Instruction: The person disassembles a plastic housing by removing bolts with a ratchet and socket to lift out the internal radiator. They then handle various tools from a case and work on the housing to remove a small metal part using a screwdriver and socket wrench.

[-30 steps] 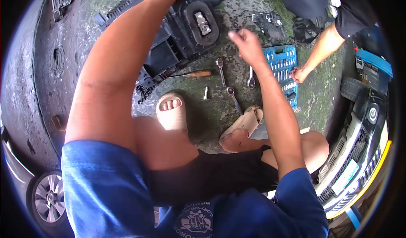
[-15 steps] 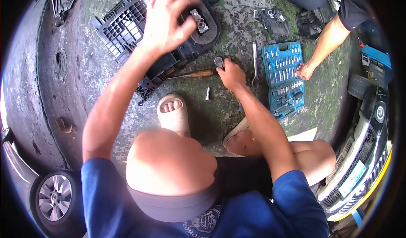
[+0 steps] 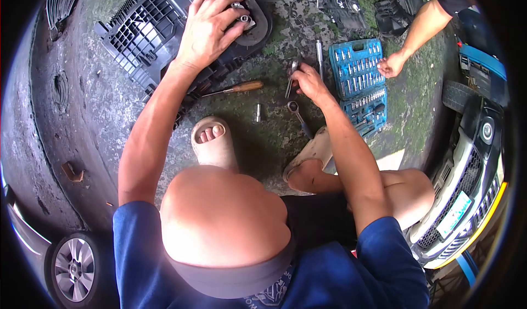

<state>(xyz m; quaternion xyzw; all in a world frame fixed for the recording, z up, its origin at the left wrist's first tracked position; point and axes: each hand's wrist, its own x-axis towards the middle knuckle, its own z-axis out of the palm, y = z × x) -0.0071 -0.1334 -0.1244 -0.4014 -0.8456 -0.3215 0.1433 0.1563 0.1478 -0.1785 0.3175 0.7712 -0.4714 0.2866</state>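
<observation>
My left hand (image 3: 211, 32) rests spread over a black plastic housing (image 3: 145, 34), its fingers and thumb around a small metal part (image 3: 245, 20) mounted there. Between the fingers of my right hand (image 3: 312, 83) is a short chrome tool with a rounded end (image 3: 289, 84), held above the floor; its exact kind cannot be made out. Below that hand lies a ratchet wrench (image 3: 293, 107) with a dark handle. A long chrome bar (image 3: 319, 56) lies just beyond the hand. Nearer the housing are a wooden-handled screwdriver (image 3: 247, 86) and a small metal socket (image 3: 258, 112).
An open blue socket set (image 3: 335, 62) lies to the right, with another person's hand (image 3: 391, 66) at its edge. Black plastic parts (image 3: 343, 12) lie farther back. A car front (image 3: 466, 188) stands at right, a car wheel (image 3: 74, 268) at lower left.
My left hand has come down onto the housing. My right hand has turned the chrome tool to point downward. The ratchet wrench is now visible. The other person's hand has drawn slightly off the sockets.
</observation>
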